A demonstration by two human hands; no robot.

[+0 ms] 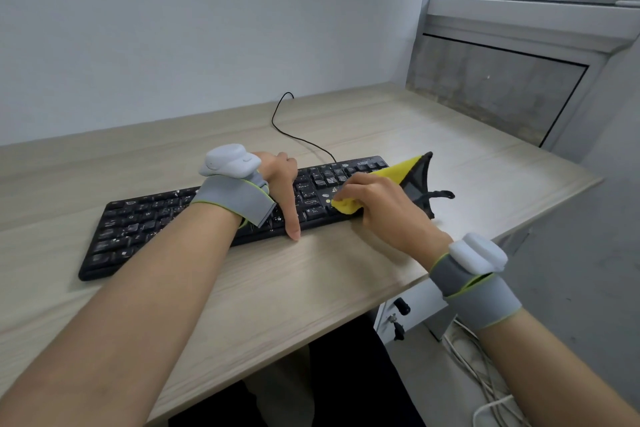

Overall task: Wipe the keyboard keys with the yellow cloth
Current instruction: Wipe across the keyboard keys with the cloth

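Wiping is under way at the right end of the keyboard. The right hand has its fingers curled down and closed around a bunched fold of the yellow cloth, pressing it onto keys near the front-right corner, by the number pad. The rest of the cloth trails up and away to the right: a yellow face with a dark mesh backing and a short black loop that lies on the table just past the keyboard's end.

The left hand rests across the middle of the keyboard, fingers over the far rows, thumb stretched down over the front edge to touch the table. It holds nothing. Judgement: this is a brace, keeping the board from sliding under the wiping pressure.

Keyboard lies flat, long axis running from near-left to far-right across the table, slightly skewed to the table's front edge. Its cable leaves the far edge and loops toward the wall.

Pale specks show on the left and middle keys; judgement: most of the board is not yet cleaned.
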